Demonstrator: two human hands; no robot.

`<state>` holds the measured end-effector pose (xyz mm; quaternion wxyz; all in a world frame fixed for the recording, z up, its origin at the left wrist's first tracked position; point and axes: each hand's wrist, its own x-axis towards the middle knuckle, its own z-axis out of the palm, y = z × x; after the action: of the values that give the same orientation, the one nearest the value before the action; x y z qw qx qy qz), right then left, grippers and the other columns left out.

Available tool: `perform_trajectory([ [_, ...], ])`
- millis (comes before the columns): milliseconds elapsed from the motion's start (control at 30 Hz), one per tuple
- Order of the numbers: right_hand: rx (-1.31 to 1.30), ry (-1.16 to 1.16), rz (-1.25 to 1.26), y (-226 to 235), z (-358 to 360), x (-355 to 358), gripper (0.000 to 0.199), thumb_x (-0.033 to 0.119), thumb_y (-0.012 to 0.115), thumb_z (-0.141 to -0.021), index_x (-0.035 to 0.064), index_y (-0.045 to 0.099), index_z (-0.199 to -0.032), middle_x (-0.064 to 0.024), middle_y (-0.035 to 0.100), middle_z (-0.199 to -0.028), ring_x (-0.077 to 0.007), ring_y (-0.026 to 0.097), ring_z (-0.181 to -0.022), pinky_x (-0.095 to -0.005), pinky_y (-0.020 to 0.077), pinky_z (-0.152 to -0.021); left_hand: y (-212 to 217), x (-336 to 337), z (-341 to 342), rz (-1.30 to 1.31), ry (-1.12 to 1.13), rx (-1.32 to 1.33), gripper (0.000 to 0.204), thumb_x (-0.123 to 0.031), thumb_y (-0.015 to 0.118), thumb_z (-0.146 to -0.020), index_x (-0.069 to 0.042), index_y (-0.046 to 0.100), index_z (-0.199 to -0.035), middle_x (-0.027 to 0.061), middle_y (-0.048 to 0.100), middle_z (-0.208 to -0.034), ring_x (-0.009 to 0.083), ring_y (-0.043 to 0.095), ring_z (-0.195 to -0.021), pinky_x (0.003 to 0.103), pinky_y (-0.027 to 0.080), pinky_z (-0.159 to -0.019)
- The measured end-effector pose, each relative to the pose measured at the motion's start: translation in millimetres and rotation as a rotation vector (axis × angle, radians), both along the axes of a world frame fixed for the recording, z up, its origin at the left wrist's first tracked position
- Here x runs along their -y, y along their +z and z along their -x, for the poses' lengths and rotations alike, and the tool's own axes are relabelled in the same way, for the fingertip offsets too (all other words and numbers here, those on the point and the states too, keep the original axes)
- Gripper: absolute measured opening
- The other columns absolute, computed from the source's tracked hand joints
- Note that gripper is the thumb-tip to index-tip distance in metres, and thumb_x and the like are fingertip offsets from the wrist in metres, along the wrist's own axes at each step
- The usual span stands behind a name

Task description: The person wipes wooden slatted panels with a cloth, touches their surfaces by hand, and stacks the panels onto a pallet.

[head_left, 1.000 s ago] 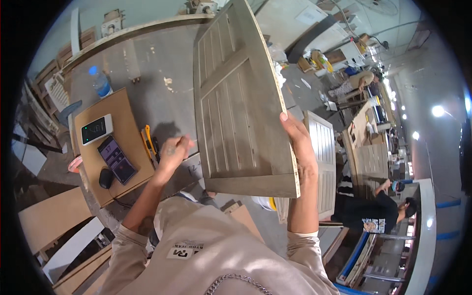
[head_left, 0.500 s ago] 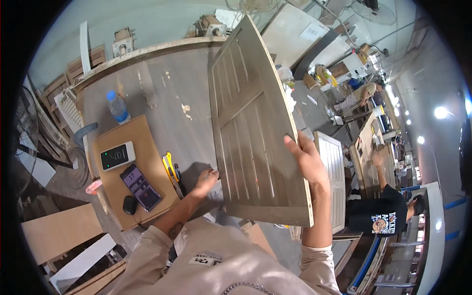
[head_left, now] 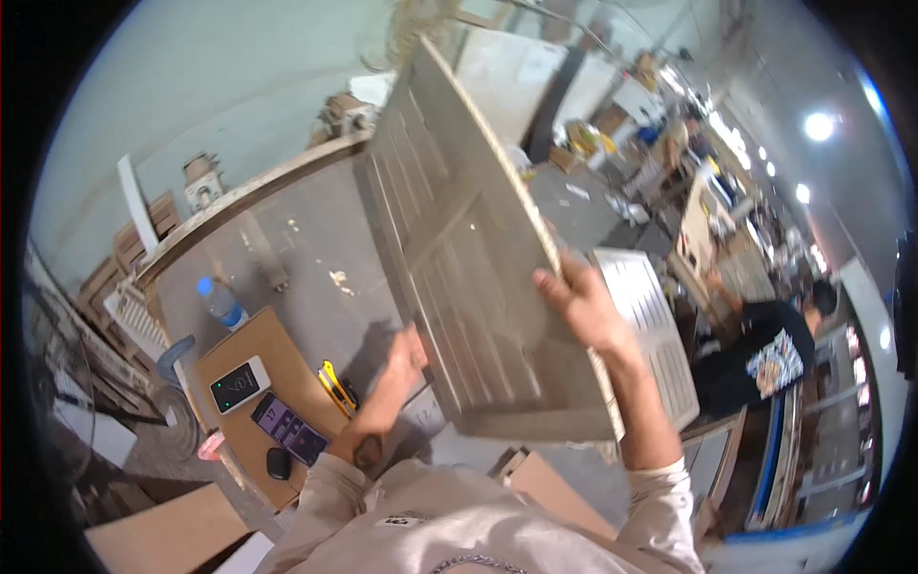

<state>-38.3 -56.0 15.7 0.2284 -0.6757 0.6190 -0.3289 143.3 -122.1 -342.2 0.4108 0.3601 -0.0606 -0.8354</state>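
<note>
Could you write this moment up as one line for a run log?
left hand: grips panel's left edge | right hand: grips right edge | panel: slatted, grey, tilted, lifted above table | beside: bottle, two phones, yellow knife

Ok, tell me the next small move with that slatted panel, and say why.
Probably keep both hands on and ease the panel down flat onto the grey table. It is raised and tilted, gripped only at its near end: the right hand holds the right edge, the left hand the lower left. A bottle, phones and a yellow knife lie to the left, so set it clear of them.
</note>
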Motion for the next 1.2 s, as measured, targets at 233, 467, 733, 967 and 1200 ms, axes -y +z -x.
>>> perform_trajectory([
  [233, 0.073, -0.328, 0.279, 69.1, 67.5, -137.3, 0.032, 0.023, 0.056, -0.095, -0.0023, 0.055, -0.115, 0.0040, 0.053, -0.088, -0.0052, 0.044, -0.080, -0.0206, 0.0363, -0.071, 163.0, 41.9, 32.9, 0.466, -0.003, 0.080, 0.069, -0.041, 0.056, -0.092, 0.006, 0.035, -0.137, 0.0131, 0.044, -0.136, 0.0219, 0.041, -0.123, 0.036, 0.031, -0.103],
  [467, -0.044, -1.159, 0.508, 14.7, 124.5, -331.4, 0.034, 0.029, 0.058, -0.094, 0.0069, 0.045, -0.072, 0.0079, 0.032, -0.067, -0.0032, 0.029, -0.061, -0.0221, 0.0254, -0.051, 162.2, -43.0, 160.7, 0.635, -0.377, 0.158, 0.055, -0.038, 0.054, -0.094, 0.000, 0.043, -0.133, 0.0085, 0.048, -0.132, 0.0188, 0.043, -0.121, 0.034, 0.033, -0.104],
  [733, 0.313, -2.042, 0.427, -202.3, 59.0, -529.1, 0.037, 0.035, 0.060, -0.090, -0.0018, 0.064, -0.096, -0.0141, 0.066, -0.077, -0.0151, 0.053, -0.069, -0.0331, 0.0459, -0.067, 109.4, -241.1, 225.5, 0.967, -0.797, 0.281, 0.041, -0.038, 0.052, -0.095, 0.001, 0.059, -0.105, 0.0021, 0.058, -0.094, 0.0124, 0.051, -0.087, 0.028, 0.044, -0.079],
  [967, 0.646, -2.586, -0.111, -343.0, -60.9, -679.1, 0.054, 0.045, 0.056, -0.090, -0.0080, 0.063, -0.085, -0.0165, 0.062, -0.073, -0.0191, 0.051, -0.066, -0.0356, 0.0432, -0.064, 46.2, -409.6, 262.4, 0.987, -1.415, 0.613, 0.045, -0.039, 0.051, -0.096, 0.004, 0.063, -0.099, 0.0040, 0.061, -0.095, 0.0146, 0.052, -0.087, 0.028, 0.042, -0.084],
  [1200, 0.814, -2.737, 0.225, -393.2, -132.9, -759.0, 0.049, 0.040, 0.059, -0.091, -0.0069, 0.065, -0.079, -0.0043, 0.059, -0.073, -0.0125, 0.048, -0.066, -0.0296, 0.0421, -0.063, 62.2, -494.9, 275.5, 1.016, -1.720, 0.585, 0.056, -0.049, 0.042, -0.098, 0.003, 0.059, -0.086, 0.0011, 0.051, -0.079, 0.0111, 0.041, -0.075, 0.027, 0.038, -0.070],
])
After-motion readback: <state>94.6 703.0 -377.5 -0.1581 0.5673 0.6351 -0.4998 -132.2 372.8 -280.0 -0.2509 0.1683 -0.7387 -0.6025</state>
